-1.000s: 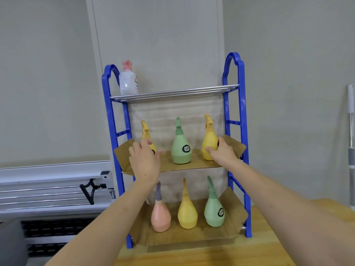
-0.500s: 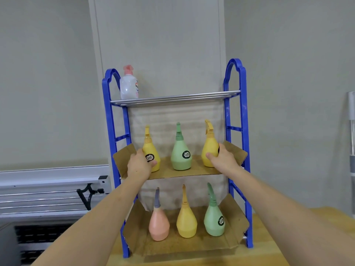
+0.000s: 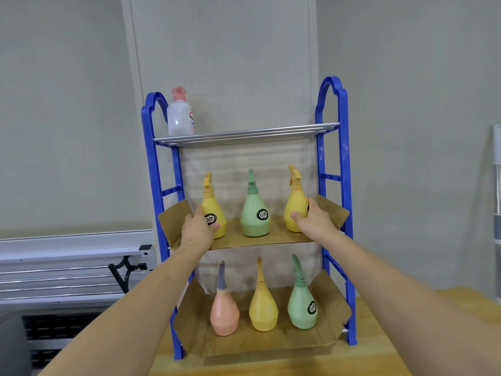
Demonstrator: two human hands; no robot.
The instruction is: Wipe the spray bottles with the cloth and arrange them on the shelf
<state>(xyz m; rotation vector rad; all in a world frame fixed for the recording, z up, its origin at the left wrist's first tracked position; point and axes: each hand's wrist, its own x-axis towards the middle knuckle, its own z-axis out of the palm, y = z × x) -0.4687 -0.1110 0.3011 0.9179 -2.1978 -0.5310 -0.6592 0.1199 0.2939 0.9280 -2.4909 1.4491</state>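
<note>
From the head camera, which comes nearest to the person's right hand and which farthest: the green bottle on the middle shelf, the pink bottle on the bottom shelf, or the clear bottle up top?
From the right hand:
1. Green pear-shaped spray bottle, middle shelf centre, just left of the hand.
2. Pink pear-shaped spray bottle, bottom shelf, left end.
3. Clear plastic bottle with pink cap, top shelf, far left corner.
</note>
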